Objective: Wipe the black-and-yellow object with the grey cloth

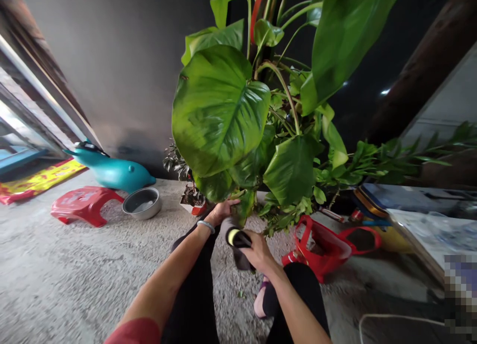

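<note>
R hand grips dark cloth-like item w/ yellow band, below plant; L hand at low leaf, can't tell if gripping. Big leaf blocks view of floor's wall edge; small pot nr there, bowl & red stool to L, red basket R.

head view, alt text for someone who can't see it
The right hand holds a dark item with a yellow patch; the left hand is at the lower leaves of a large plant. A red stool, round bowl and teal animal toy sit at left, a red basket at right.
</note>
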A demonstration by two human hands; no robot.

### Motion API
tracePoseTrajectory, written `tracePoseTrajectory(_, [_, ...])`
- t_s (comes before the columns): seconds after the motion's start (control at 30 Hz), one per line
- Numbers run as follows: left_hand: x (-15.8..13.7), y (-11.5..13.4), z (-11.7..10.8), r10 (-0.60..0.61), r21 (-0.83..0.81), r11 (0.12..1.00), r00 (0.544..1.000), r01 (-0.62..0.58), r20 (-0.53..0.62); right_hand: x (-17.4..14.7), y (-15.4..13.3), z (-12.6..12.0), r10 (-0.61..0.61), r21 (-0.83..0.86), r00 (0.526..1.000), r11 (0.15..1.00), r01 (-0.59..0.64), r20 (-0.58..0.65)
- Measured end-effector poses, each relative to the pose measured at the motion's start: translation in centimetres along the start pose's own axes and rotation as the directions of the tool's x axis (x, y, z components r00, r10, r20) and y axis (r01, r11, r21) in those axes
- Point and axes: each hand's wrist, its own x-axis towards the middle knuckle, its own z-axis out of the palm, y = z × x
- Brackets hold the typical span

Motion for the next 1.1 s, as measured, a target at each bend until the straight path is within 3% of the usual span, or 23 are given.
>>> tracePoseTrajectory(0.07, [0.3,-0.2,-0.2,-0.066,-0.029,0.997,0.998,0.065,-0.009,-2.4,1.5,-2.0,0.040,0.070,0.999,0.997,-0.038,-0.032])
tracePoseTrajectory(0.13, [0.6,-0.3,-0.5,-0.097,-0.042,0.994,0.995,0.097,-0.016,-2.4,2.2,-5.4,0.095,0.108,0.975,0.991,-0.075,-0.201])
tracePoseTrajectory(0.23, [0.6,-0.4,-0.7,-0.134,-0.049,0.990,0.991,0.135,0.021,1.7,0.8,-9.5,0.087,0.036,0.835,0.996,-0.080,-0.543])
tracePoseTrajectory(0.27, [0.6,-0.3,-0.7,-0.137,-0.054,0.989,0.990,0.139,0.040,3.6,-0.2,-10.0,0.076,-0.001,0.796,0.995,-0.096,-0.600])
tracePoseTrajectory(0.3, [0.4,-0.3,-0.7,-0.136,-0.060,0.988,0.989,0.140,0.056,5.3,-1.1,-9.8,0.075,-0.030,0.788,0.993,-0.117,-0.611])
tracePoseTrajectory(0.37, [0.2,-0.2,-0.6,-0.131,-0.067,0.988,0.989,0.136,0.065,7.7,-2.7,-7.8,0.096,-0.056,0.851,0.988,-0.145,-0.516])
tracePoseTrajectory(0.43, [-0.1,-0.1,-0.5,-0.092,-0.077,0.992,0.995,0.095,0.047,7.6,-3.3,-4.4,0.092,-0.042,0.937,0.993,-0.113,-0.337])
tracePoseTrajectory(0.53, [-0.1,-0.3,-0.4,-0.058,-0.085,0.995,0.998,0.061,0.037,3.3,-1.5,-0.1,0.017,0.007,0.990,1.000,-0.017,-0.141])
tracePoseTrajectory(0.63, [0.3,-0.5,-0.4,-0.119,-0.061,0.991,0.993,0.119,0.014,-1.9,1.7,0.1,0.076,0.144,0.993,0.988,-0.062,-0.093])
tracePoseTrajectory(0.7, [0.7,-0.7,-0.4,-0.119,-0.042,0.992,0.992,0.117,-0.041,-3.2,3.0,-2.0,0.235,0.398,0.962,0.903,-0.163,-0.138])
tracePoseTrajectory(0.73, [0.7,-0.7,-0.3,-0.109,-0.034,0.994,0.992,0.107,-0.062,-2.9,3.2,-3.4,0.326,0.555,0.929,0.812,-0.181,-0.173])
tracePoseTrajectory(0.77, [0.8,-0.7,-0.3,-0.107,-0.028,0.994,0.992,0.105,-0.071,-2.0,3.1,-4.7,0.407,0.699,0.888,0.699,-0.151,-0.214])
tracePoseTrajectory(0.83, [0.6,-0.7,-0.2,-0.115,-0.027,0.993,0.992,0.114,-0.050,1.0,2.1,-6.8,0.504,0.879,0.813,0.476,0.021,-0.291])
tracePoseTrajectory(0.9, [0.3,-0.5,-0.1,-0.119,-0.034,0.992,0.993,0.119,0.000,4.6,0.8,-7.3,0.528,0.948,0.804,0.290,0.135,-0.276])
tracePoseTrajectory(0.93, [0.2,-0.5,-0.2,-0.112,-0.036,0.993,0.993,0.113,0.023,6.1,0.3,-6.8,0.528,0.969,0.823,0.224,0.105,-0.211])
tracePoseTrajectory(1.0, [0.0,-0.5,-0.4,-0.082,-0.042,0.996,0.996,0.083,0.045,7.5,0.2,-4.4,0.538,0.985,0.843,0.155,-0.079,-0.017])
tracePoseTrajectory(1.1, [0.5,-0.9,-0.9,-0.037,-0.046,0.998,0.998,0.039,0.041,5.1,2.4,0.4,0.592,0.941,0.786,0.132,-0.311,0.176])
